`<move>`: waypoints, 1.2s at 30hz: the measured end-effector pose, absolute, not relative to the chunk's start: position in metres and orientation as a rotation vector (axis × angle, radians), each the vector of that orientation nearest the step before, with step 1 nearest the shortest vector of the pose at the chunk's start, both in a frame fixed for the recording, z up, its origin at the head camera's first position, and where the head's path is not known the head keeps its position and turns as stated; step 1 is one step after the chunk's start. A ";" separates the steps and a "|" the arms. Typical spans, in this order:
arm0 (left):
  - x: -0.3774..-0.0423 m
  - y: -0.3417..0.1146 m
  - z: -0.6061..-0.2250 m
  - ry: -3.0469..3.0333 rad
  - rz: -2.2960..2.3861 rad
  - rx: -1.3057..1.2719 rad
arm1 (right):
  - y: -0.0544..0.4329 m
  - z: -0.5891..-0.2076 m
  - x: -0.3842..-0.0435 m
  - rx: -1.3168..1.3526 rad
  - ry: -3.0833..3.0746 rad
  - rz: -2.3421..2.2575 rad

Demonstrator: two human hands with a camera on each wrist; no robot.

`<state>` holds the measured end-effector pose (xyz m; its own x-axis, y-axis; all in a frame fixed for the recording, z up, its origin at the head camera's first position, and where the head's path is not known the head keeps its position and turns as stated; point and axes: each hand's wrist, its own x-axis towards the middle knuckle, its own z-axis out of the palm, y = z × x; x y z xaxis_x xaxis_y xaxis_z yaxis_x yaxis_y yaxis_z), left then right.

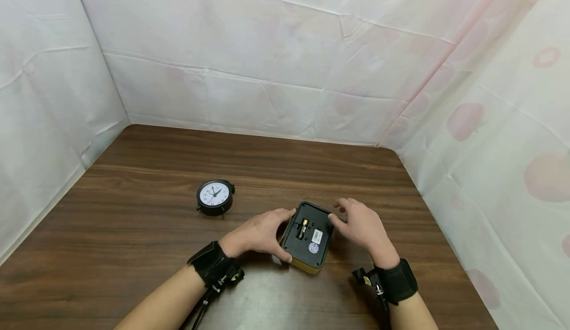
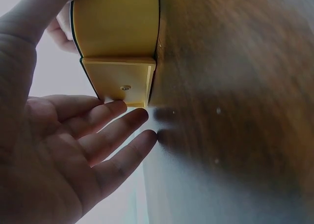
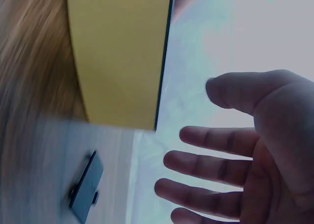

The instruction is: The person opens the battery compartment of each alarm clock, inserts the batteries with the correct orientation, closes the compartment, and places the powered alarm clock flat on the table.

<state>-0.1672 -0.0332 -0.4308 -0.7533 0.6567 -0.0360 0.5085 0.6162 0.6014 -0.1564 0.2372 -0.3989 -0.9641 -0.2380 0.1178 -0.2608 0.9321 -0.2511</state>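
Observation:
A yellow-sided clock [image 1: 307, 251] lies with its black back upward, its face hidden. A battery [image 1: 303, 229] sits in the uncovered slot of that back, beside two stickers. My left hand [image 1: 262, 233] grips the clock's left side, thumb at the near corner and index finger at the far one; in the left wrist view the other fingers [image 2: 120, 155] are spread loosely. Just right of the clock, my right hand [image 1: 362, 226] is held with loose fingers and nothing in it. Beyond the clock in the right wrist view lies a small dark plate with tabs [image 3: 87, 188], blurred.
A round black alarm clock [image 1: 214, 195] with a white dial stands to the left on the brown wooden table [image 1: 133, 251]. White patterned cloth [image 1: 267, 72] hangs behind the table and along its sides. Each wrist wears a black strap with a camera.

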 end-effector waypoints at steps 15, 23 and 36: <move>-0.166 -0.033 -0.431 2.606 0.814 0.937 | 0.263 -0.422 -0.174 0.246 -3.133 0.369; -0.167 -0.033 -0.430 2.598 0.816 0.938 | 0.267 -0.427 -0.175 0.240 -3.172 0.362; -0.167 -0.033 -0.431 2.592 0.831 0.946 | 0.267 -0.429 -0.175 0.198 -3.176 0.303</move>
<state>-0.1675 -0.0329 -0.4310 -0.7546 0.6547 -0.0452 0.5064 0.6247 0.5944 -0.1749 0.2670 -0.4294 -0.9908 -0.1285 -0.0430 -0.1180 0.9744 -0.1915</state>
